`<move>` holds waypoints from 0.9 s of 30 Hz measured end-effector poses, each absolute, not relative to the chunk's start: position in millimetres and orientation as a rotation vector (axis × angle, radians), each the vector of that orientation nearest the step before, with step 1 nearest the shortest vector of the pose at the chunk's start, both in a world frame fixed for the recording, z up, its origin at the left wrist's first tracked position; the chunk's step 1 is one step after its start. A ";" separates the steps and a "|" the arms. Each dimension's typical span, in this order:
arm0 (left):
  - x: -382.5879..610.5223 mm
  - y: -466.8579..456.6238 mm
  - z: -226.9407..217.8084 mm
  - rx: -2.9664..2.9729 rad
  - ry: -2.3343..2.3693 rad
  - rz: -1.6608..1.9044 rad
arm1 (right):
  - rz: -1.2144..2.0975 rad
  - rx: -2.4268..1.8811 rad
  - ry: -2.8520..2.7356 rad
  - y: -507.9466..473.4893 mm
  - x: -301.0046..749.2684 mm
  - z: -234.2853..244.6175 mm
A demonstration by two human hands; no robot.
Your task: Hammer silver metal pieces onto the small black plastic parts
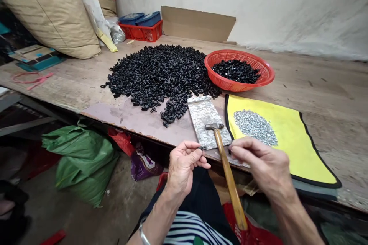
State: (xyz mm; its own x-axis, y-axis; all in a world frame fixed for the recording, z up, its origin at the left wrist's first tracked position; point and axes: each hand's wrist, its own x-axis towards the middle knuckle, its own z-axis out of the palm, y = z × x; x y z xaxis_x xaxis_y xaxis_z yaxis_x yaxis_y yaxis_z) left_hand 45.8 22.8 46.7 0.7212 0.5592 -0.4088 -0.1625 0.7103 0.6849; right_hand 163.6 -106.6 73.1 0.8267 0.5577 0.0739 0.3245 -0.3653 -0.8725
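The left hand (184, 164), knuckles left, pinches a small black part (202, 147) by the near-left corner of the pale plate (203, 114). The hammer (228, 170), handle running near and slightly right, lies between, closer to the right hand (264, 162), bent over, pinching an indistinct dark piece (230, 151).

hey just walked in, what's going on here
A person at a table is handling small parts. The left hand pinches a small black piece; the right hand has something dark at its fingertips, too blurred to name. Between them, a hammer rests its head on a worn slab. Beyond lies a big pile of black pieces, with more in a red basket. Small silvery bits lie on a yellow cloth to the right.
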 end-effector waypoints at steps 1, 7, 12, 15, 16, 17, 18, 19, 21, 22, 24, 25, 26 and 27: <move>46.1 21.2 46.9 0.680 0.642 0.431 | 0.335 -1.890 -0.686 -99.6 150.3 73.1; 43.6 17.8 45.7 0.745 0.648 0.445 | 0.359 -1.753 -0.693 -71.9 121.2 55.5; 42.3 19.4 40.9 0.762 0.674 0.484 | 0.401 -1.770 -0.642 -69.2 124.1 50.6; 42.7 19.7 40.4 0.758 0.683 0.487 | 0.426 -1.765 -0.604 -68.2 124.5 51.9; 42.9 19.7 40.8 0.758 0.686 0.487 | 0.432 -1.762 -0.591 -67.7 124.7 52.1; 43.1 19.7 41.4 0.758 0.688 0.489 | 0.435 -1.758 -0.584 -67.2 125.1 52.2; 43.2 19.7 42.1 0.757 0.689 0.490 | 0.433 -1.753 -0.584 -66.8 125.7 52.2; 43.4 19.7 42.7 0.757 0.690 0.491 | 0.427 -1.750 -0.595 -66.5 126.4 52.1; 43.5 19.8 43.6 0.756 0.693 0.490 | 0.397 -1.758 -0.648 -66.5 128.2 51.7; 43.4 19.9 43.9 0.757 0.695 0.488 | 0.372 -1.771 -0.690 -66.8 129.2 51.5; 43.1 20.1 44.1 0.759 0.700 0.479 | 0.309 -1.802 -0.791 -67.6 131.2 51.1; 42.9 20.2 44.1 0.760 0.703 0.475 | 0.275 -1.811 -0.842 -68.1 132.3 50.9; 42.7 20.3 44.0 0.763 0.704 0.471 | 0.245 -1.811 -0.886 -68.5 133.4 50.9; 42.5 20.4 43.8 0.767 0.703 0.469 | 0.227 -1.802 -0.923 -68.7 134.6 51.0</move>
